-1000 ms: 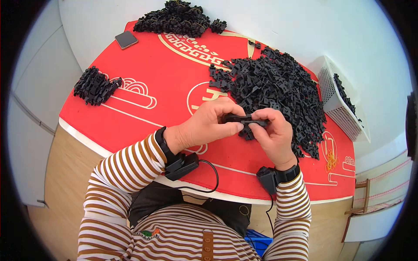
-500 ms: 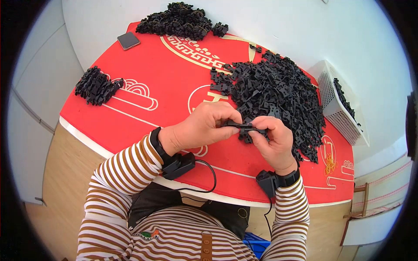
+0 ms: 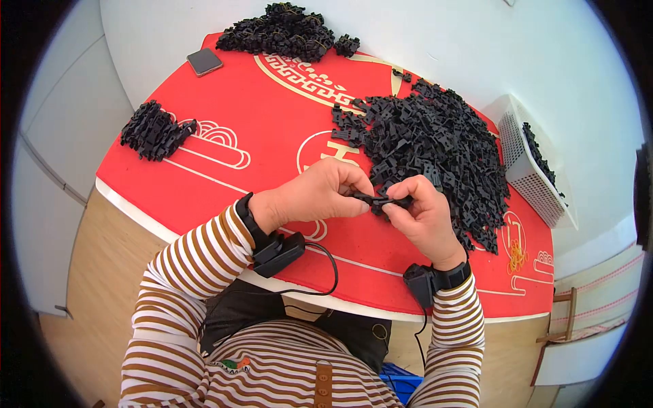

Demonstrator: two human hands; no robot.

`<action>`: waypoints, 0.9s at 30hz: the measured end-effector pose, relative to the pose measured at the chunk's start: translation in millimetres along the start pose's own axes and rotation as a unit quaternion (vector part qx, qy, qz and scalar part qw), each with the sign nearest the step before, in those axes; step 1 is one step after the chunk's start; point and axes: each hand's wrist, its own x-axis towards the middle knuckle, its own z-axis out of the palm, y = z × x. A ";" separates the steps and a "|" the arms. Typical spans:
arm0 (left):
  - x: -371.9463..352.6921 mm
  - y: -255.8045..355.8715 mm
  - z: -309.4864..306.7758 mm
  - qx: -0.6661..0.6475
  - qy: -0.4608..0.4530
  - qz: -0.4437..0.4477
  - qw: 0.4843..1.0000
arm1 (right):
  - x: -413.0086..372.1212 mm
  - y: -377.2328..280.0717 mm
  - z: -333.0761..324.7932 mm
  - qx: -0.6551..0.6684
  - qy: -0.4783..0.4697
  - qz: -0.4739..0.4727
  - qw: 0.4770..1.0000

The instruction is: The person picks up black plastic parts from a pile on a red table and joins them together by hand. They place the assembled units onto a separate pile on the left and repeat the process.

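My left hand (image 3: 323, 192) pinches one end of a small black plastic part (image 3: 379, 200) between thumb and fingers. On the other end, the thumb and forefinger of my right hand (image 3: 427, 216) are closed. The fingertips of both hands are close together, and much of what they hold is hidden behind them. Just beyond the right hand spreads a large loose heap of similar black plastic parts (image 3: 435, 143).
A neat stack of black parts (image 3: 155, 132) lies at the left of the red table (image 3: 252, 136). Banded bundles (image 3: 279, 34) are at the back, near a phone (image 3: 205, 62). On the right are a white basket (image 3: 534, 180) and yellow rubber bands (image 3: 517, 256).
My right hand has moved slightly closer to the left, and the black part between them sits at a different angle. Both hands keep their pinch. The whole view has shifted a little.
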 end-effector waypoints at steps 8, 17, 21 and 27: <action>-0.8 4.6 3.4 0.102 0.001 -0.017 0.995 | 1.6 5.9 2.4 -0.001 -0.012 0.014 1.000; 0.5 2.4 0.3 0.195 -0.001 0.082 0.977 | 1.0 7.1 3.4 -0.014 0.003 -0.002 1.000; -0.4 0.8 -3.0 0.186 -0.014 0.074 0.980 | 0.1 4.2 4.9 -0.076 -0.002 -0.066 0.995; -2.3 6.2 -2.8 0.138 -0.007 0.098 0.985 | 1.5 -2.4 9.6 -0.139 0.064 -0.194 0.969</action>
